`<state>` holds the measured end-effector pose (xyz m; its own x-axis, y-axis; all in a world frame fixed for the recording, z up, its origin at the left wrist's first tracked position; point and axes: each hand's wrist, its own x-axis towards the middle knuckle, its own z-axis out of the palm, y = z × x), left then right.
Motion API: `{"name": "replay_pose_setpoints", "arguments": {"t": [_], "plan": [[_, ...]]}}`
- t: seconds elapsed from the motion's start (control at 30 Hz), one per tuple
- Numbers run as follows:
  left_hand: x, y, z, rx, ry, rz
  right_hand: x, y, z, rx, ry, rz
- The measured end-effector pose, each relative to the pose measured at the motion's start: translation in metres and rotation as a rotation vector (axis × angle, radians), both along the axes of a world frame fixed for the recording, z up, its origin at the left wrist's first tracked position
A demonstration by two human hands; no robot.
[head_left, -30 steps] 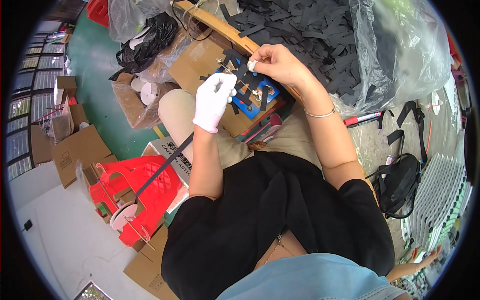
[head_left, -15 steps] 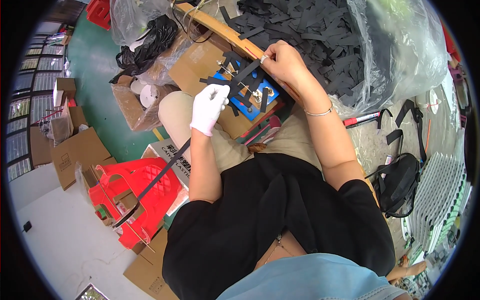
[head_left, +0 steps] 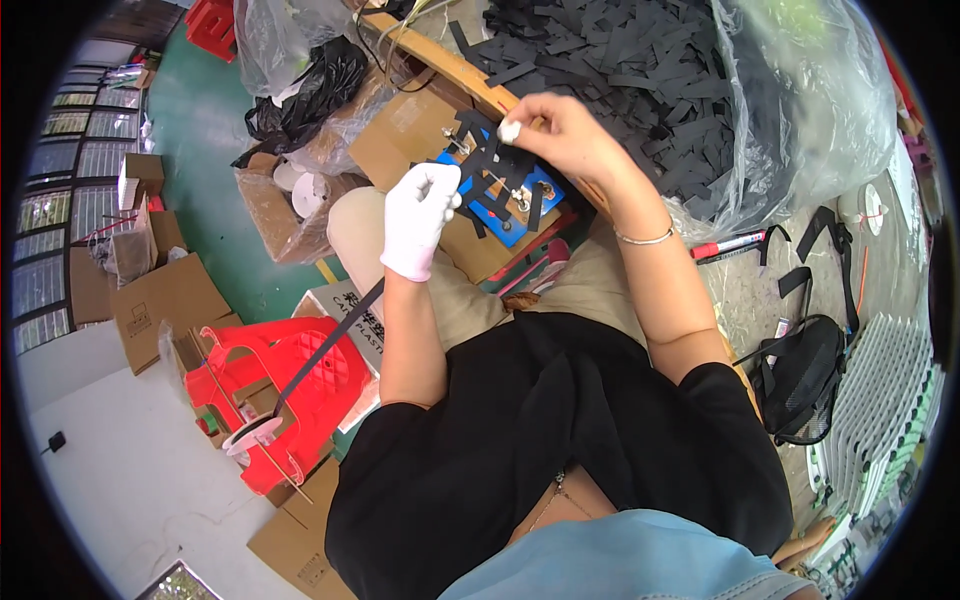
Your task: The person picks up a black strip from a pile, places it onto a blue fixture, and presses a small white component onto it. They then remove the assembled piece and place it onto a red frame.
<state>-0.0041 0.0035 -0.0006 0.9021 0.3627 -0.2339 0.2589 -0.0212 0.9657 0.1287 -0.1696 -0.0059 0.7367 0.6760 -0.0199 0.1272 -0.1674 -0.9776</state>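
My left hand (head_left: 418,222), in a white glove, is closed in a pinch left of a blue metal fixture (head_left: 508,230). A long black strap (head_left: 330,345) runs up from a reel (head_left: 252,434) and passes behind my left forearm toward that hand. The grip itself is hidden by the glove. Black strips (head_left: 477,190) lie across the fixture, among small metal fittings (head_left: 520,198). Above its far right corner hovers my right hand (head_left: 568,135), bare, fingers curled together. Something white (head_left: 510,132) shows at its fingertips; whether it also holds a strip is unclear.
A large pile of cut black strips (head_left: 620,90) in clear plastic lies beyond a wooden edge (head_left: 460,70). The reel sits on a rod across an upturned red stool (head_left: 335,375). Cartons (head_left: 170,305) stand left; a black mesh bag (head_left: 800,375) lies right.
My right hand has shifted left and turned, with white now showing at its fingertips. The reel has swung from edge-on to showing its face. My left hand stays nearly in place.
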Motion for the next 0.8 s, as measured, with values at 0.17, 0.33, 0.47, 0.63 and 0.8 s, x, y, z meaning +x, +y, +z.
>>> {"name": "replay_pose_setpoints", "arguments": {"t": [0.17,0.33,0.47,0.63,0.8], "plan": [[0.011,-0.009,0.002,0.037,-0.018,-0.013,-0.004,0.007,-0.013,0.102,0.213,0.091],[0.013,-0.008,0.0,0.038,-0.008,-0.04,-0.002,0.003,-0.011,0.058,0.163,0.027],[0.002,0.006,-0.009,0.074,0.007,-0.067,0.003,-0.001,-0.009,-0.214,-0.202,-0.203],[-0.006,0.015,-0.023,0.103,0.105,-0.033,0.002,0.0,-0.009,-0.386,-0.278,-0.26],[-0.003,0.015,-0.033,0.098,0.112,-0.027,0.003,0.001,-0.013,-0.389,-0.285,-0.279]]}}
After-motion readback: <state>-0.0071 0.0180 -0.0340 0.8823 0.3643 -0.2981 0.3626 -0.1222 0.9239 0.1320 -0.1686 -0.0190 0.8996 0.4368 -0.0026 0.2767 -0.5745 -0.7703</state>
